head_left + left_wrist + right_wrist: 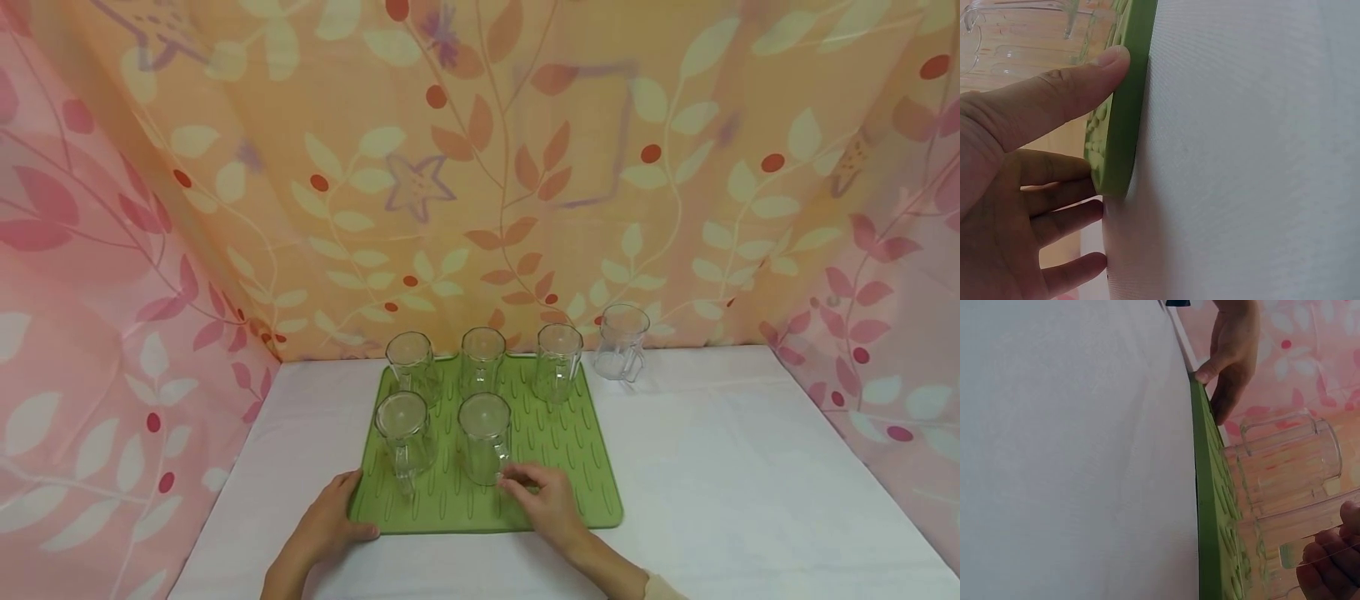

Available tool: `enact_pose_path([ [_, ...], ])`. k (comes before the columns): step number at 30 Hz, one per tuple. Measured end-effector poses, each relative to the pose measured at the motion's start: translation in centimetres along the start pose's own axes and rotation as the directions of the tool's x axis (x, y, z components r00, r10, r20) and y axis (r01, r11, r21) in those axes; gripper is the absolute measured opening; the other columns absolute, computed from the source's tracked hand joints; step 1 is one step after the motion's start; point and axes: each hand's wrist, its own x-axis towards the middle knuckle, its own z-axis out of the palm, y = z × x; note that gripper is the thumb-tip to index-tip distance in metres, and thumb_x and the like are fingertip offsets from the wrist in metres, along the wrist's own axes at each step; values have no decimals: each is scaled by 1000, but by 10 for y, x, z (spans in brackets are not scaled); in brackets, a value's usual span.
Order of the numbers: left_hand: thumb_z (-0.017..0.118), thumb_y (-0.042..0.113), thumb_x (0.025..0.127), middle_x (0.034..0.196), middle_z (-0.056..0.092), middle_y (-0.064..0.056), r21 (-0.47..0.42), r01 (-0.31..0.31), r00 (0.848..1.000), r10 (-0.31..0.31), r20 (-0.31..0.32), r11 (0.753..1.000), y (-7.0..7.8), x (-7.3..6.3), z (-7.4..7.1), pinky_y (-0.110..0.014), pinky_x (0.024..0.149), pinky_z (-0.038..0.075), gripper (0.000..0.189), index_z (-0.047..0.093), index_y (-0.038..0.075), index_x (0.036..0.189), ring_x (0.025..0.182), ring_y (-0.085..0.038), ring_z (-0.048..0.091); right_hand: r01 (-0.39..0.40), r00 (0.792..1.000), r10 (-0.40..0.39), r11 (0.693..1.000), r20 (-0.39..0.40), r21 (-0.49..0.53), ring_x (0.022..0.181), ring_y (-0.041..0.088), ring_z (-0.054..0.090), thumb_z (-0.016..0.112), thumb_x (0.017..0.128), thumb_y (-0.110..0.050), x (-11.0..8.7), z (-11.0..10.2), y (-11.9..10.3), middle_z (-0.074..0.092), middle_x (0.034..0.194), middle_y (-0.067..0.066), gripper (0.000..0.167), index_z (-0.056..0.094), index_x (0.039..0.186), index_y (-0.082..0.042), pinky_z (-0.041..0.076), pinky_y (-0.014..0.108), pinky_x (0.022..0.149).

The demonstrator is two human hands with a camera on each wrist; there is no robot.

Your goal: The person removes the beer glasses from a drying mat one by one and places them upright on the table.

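Observation:
A green ribbed drying mat [592, 479] lies on the white table. My right hand [550, 504] pinches the handle of a clear glass mug [482, 433] at the mat's front middle. In the right wrist view, curled fingers [1329, 565] show at that mug. My left hand [327, 518] touches the mat's front left corner; its thumb [1085, 87] rests on the front edge and its extended fingers are along the left side. Beside the held mug stands another glass mug [405, 433]. These mugs appear bottom up.
Along the mat's back stand a left mug [411, 367], a middle mug [482, 358] and a right mug [558, 367]. One more glass mug [621, 342] stands off the mat, on the white tabletop [712, 467]. Patterned cloth [480, 208] hangs close behind, and on both sides.

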Motion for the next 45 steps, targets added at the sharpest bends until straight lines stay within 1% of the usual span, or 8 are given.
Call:
enact_pose_path([
  [4,90,26,62,141,47,-28,2,-2,1000,2,-5,1000,1,-1,0,-64,104,39,100,41,-9,142,130,-51,43,3,1000,-4,1000,-29,-23,67,22,70,75,75,8,3,-2,-2,74,78,15,12,71,85,6,59,24,63],
  [9,90,26,62,142,46,-28,-2,4,1000,-4,-4,1000,1,-1,0,-64,104,38,100,41,-8,142,131,-51,42,12,999,-14,999,-37,-40,66,29,69,73,74,14,10,-10,-26,72,76,19,11,69,83,10,60,28,61],
  [12,90,26,63,142,46,-28,-2,6,1000,-6,-2,1000,1,-1,0,-64,104,39,100,41,-8,142,131,-51,42,33,998,-37,998,-60,-59,65,29,69,73,73,15,13,-16,-36,72,76,20,12,69,83,10,60,27,60],
  [18,90,25,62,142,46,-28,-6,-10,1000,10,-9,1000,-2,-1,1,-64,104,39,99,41,-9,142,130,-51,43,70,991,-81,992,-107,-103,67,24,71,73,69,19,14,-22,-35,72,78,21,19,69,85,11,60,25,61],
  [22,90,25,62,141,47,-28,-4,-25,1000,25,-18,1000,-4,-1,2,-64,103,39,99,41,-9,141,130,-52,43,77,988,-95,987,-121,-142,70,20,72,72,67,22,13,-25,-26,72,80,22,23,69,88,13,60,24,63],
  [30,90,25,62,142,46,-29,-1,-14,1000,14,-12,1000,-3,0,2,-64,104,39,99,41,-9,141,130,-51,43,77,987,-97,986,-131,-149,73,25,73,73,70,19,5,-27,7,74,85,17,27,72,94,8,58,15,68],
  [38,90,26,62,142,46,-28,-12,-7,1000,6,-13,1000,-2,-1,2,-64,104,38,100,41,-9,142,131,-51,43,136,976,-163,975,-148,-178,75,22,73,75,72,14,5,-30,9,75,84,13,22,72,93,9,56,11,70],
  [45,90,25,62,142,47,-28,-9,-10,1000,10,-14,1000,0,-3,1,-64,103,39,98,42,-9,141,130,-51,43,195,961,-224,964,-159,-182,73,27,72,75,71,15,5,-33,9,74,83,16,24,72,94,9,56,12,70],
])
